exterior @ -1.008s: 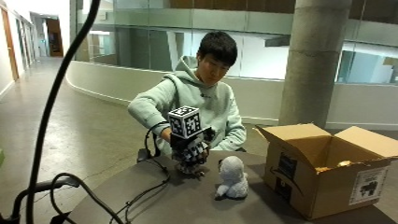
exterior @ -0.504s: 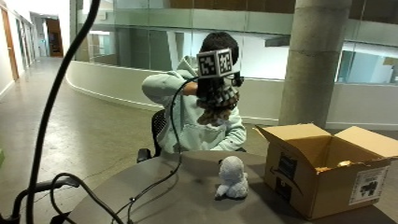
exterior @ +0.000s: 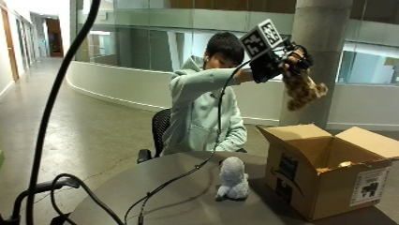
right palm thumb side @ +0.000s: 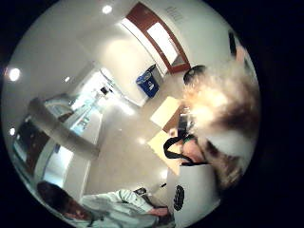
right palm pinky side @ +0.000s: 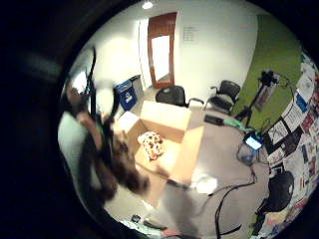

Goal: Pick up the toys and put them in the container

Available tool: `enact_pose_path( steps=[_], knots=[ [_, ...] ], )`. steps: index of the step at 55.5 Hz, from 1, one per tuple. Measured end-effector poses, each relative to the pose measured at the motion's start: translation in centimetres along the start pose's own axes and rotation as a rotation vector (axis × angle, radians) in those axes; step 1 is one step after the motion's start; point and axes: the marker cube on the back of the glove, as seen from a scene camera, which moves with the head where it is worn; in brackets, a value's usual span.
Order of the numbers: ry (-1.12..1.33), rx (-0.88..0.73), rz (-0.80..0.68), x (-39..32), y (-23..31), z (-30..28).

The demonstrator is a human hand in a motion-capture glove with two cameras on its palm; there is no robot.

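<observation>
Outside view shows a brown plush toy (exterior: 303,89) dangling in the air from the gloved right hand (exterior: 282,58), raised high above the open cardboard box (exterior: 324,176) that stands at the table's right edge. The toy hangs limp and floppy below the fingers, which are curled round its upper end, so it looks soft and light; it should drop without harm and is not likely to slip, since the fur gives the fingers something to catch. Taking such a toy by the body or head seems better than by a thin limb, which would let it swing. In the little finger side palm view the same brown plush toy (right palm pinky side: 119,159) sits close against the palm, and beneath it the box (right palm pinky side: 167,134) gapes with a spotted toy (right palm pinky side: 152,144) already lying on its floor. The thumb side palm view is partly filled by pale and brown fur (right palm thumb side: 223,123) near the palm. A grey plush toy (exterior: 232,179) sits upright on the table (exterior: 162,187), just beside the box's left wall and near the middle, not yet picked up; it too looks soft and easy to squeeze round the middle. The person's other hand is out of sight.
</observation>
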Motion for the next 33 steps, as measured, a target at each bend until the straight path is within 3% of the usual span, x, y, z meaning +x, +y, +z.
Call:
enact_pose_path(
  steps=[6, 22, 33],
  knots=[
    [0.02, -0.258, 0.06, -0.1, 0.1, 3.1],
    [0.059, -0.242, 0.047, 3.1, 1.5, 1.6],
    [0.064, -0.192, 0.124, 8.6, 4.0, -2.4]
  ],
)
